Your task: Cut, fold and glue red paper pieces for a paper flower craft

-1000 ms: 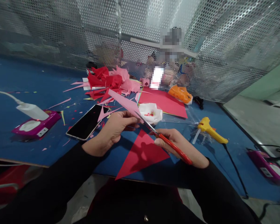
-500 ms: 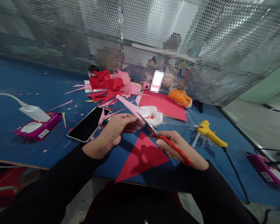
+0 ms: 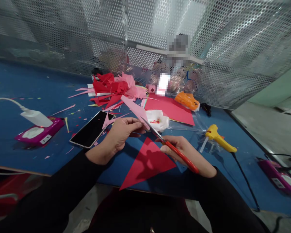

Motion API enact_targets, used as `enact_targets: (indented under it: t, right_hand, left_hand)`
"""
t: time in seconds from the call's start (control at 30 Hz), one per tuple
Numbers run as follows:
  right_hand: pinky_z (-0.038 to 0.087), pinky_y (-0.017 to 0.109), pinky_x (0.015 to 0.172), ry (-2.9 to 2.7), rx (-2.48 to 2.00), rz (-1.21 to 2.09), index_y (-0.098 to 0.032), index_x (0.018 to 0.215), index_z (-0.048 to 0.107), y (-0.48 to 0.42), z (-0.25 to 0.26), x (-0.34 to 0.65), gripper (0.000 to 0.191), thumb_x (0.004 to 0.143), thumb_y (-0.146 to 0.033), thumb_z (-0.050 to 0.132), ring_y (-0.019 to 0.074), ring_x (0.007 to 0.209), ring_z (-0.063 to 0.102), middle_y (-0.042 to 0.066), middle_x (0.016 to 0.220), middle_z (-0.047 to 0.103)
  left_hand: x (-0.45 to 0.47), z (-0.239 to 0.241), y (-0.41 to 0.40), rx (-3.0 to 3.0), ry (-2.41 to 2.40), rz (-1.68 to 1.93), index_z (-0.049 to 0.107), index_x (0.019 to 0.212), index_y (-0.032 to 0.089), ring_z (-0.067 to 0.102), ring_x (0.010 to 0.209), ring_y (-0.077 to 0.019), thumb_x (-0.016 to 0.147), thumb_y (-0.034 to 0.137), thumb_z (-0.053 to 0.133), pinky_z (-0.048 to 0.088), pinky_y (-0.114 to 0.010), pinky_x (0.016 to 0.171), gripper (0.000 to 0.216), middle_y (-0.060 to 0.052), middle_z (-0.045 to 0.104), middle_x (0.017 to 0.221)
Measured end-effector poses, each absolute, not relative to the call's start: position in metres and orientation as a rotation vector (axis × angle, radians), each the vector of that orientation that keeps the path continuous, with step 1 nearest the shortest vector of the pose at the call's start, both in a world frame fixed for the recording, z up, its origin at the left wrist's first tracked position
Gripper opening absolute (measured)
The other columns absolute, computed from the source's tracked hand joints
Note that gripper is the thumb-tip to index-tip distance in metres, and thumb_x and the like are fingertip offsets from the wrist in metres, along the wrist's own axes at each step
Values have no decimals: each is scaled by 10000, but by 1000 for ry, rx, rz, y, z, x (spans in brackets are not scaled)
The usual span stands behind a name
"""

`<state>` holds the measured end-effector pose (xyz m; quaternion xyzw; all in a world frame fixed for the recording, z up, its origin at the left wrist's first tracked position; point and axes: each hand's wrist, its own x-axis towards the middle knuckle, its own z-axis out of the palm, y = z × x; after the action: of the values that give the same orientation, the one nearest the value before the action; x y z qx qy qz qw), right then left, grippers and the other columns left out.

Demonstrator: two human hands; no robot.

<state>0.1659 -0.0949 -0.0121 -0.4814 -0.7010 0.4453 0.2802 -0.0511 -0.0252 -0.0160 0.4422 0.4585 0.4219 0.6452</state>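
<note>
Between thumb and fingers, my left hand (image 3: 126,132) pinches a piece of pink paper (image 3: 135,107) that points up and away to the left. My right hand (image 3: 184,152) grips a pair of red-handled scissors (image 3: 177,151), whose blades lie at the near edge of the pink paper, close to my left fingertips. On the table below both hands lies a red paper triangle (image 3: 147,163), with their shadow across it. Just beyond the blades sits a crumpled white tissue (image 3: 163,122) holding small red bits.
A heap of red and pink paper scraps (image 3: 118,85) lies at the back. Left are a phone (image 3: 89,129) and a purple power strip (image 3: 40,131). Red sheets (image 3: 169,108), an orange packet (image 3: 188,101) and a yellow glue gun (image 3: 219,139) lie right. A perforated metal screen (image 3: 106,32) stands behind.
The scissors' handles have come closer together, and the blades have closed further at the pink paper. Its upper part has tilted slightly. My left hand stays nearly in place.
</note>
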Motion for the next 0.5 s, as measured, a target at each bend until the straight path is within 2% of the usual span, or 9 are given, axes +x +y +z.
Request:
enact_targets:
  t: [0.23, 0.5]
  right_hand:
    - [248, 259, 557, -1899, -1331, 1154, -187, 707, 553, -94, -12, 166, 496, 854, -655, 621, 102, 601, 276, -57, 640, 369]
    - [246, 254, 544, -1937, -1366, 1123, -174, 781, 627, -95, -14, 168, 474, 880, -637, 598, 105, 600, 289, -53, 640, 362]
  left_hand:
    - [-50, -16, -25, 1006, 1043, 969, 723, 695, 173, 702, 638, -138, 758, 221, 760, 498, -225, 572, 87, -26, 765, 697]
    - [-50, -15, -26, 1012, 1057, 959, 714, 700, 173, 697, 640, -141, 763, 222, 767, 507, -246, 606, 95, -41, 769, 727]
